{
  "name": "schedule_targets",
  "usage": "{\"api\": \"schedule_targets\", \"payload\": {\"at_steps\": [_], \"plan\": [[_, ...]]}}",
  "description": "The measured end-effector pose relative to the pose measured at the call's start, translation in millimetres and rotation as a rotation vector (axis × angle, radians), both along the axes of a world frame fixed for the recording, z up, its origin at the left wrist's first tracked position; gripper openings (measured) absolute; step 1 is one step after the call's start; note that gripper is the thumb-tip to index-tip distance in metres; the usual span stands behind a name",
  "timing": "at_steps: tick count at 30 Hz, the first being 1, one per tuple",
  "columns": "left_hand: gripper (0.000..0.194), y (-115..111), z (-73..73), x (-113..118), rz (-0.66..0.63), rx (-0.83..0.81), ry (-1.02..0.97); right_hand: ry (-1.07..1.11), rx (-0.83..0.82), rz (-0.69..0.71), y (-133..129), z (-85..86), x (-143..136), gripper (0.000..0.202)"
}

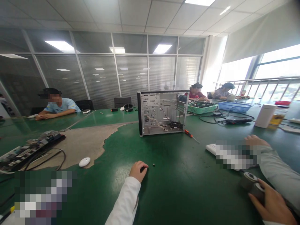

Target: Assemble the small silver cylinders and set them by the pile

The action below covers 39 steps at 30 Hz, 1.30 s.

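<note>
My left hand (138, 171), in a white sleeve, rests on the green table (173, 181) with its fingers curled together. What it holds, if anything, is hidden. Just right of its fingertips lies a tiny dark part (153, 165). At the lower right, my right hand (272, 201) grips the nearer of two grey cylinders, with its fingers on top and its thumb at the side. The farther grey cylinder (247, 181) touches it. An open metal computer case (152, 114) stands upright beyond my hands, cables inside. An orange-handled screwdriver (188, 133) lies at its right foot.
Another person's hand (255, 140) is beside a blurred white object (211, 148). Circuit boards (30, 150) and a white round lid (84, 162) lie left. Farther back are green (202, 109) and blue baskets (234, 107), cables, a white bottle (265, 115) and seated people.
</note>
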<state>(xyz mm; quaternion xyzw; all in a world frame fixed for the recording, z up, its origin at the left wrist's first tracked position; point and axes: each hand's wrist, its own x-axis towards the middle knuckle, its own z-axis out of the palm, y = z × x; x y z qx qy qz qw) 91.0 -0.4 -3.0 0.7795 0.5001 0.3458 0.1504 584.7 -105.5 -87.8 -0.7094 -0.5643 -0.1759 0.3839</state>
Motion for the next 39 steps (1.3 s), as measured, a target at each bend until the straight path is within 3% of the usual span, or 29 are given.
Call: {"api": "schedule_targets", "payload": {"at_steps": [3, 10, 13, 16, 18, 21, 25, 28, 31, 34, 39], "plan": [[0.015, -0.2, -0.3, 0.0, 0.004, -0.009, -0.004, -0.052, -0.086, -0.016, 15.3, 0.1, 2.6, 0.065], [0.018, 0.1, -0.5, 0.2, 0.007, -0.001, -0.001, -0.026, -0.093, 0.022, 34.3, 10.3, -10.1, 0.067], [0.019, -0.7, -0.1, 0.3, 0.003, 0.012, -0.001, -0.032, -0.004, -0.098, 26.1, 21.6, -24.7, 0.068], [0.019, -1.2, -0.3, 0.3, 0.003, 0.011, -0.002, -0.079, 0.142, -0.176, 12.3, 35.2, -62.0, 0.061], [0.02, -1.4, -0.6, 0.5, 0.003, 0.012, 0.002, -0.153, 0.102, 0.05, 5.5, 43.9, -101.4, 0.053], [0.02, -1.2, -0.7, 0.8, 0.003, 0.02, 0.015, -0.206, -0.175, 0.494, 4.4, 58.5, -172.3, 0.044], [0.02, 0.0, -0.9, 0.7, -0.001, 0.017, 0.044, -0.284, -0.349, 0.778, 23.0, 82.7, -257.9, 0.05], [0.021, 0.9, -1.4, 0.2, -0.008, 0.02, 0.061, -0.329, -0.345, 0.824, 49.5, 93.6, -302.3, 0.056], [0.02, 0.9, -2.1, 0.1, -0.001, 0.021, 0.08, -0.308, -0.303, 0.799, 77.1, 92.8, -329.1, 0.046], [0.019, 0.8, -2.6, 0.5, 0.01, 0.02, 0.085, -0.281, -0.266, 0.85, 93.6, 86.3, -337.7, 0.03], [0.019, 1.6, -3.2, 0.3, 0.011, 0.018, 0.084, -0.232, -0.245, 0.917, 81.8, 80.6, -318.8, 0.025]]}}
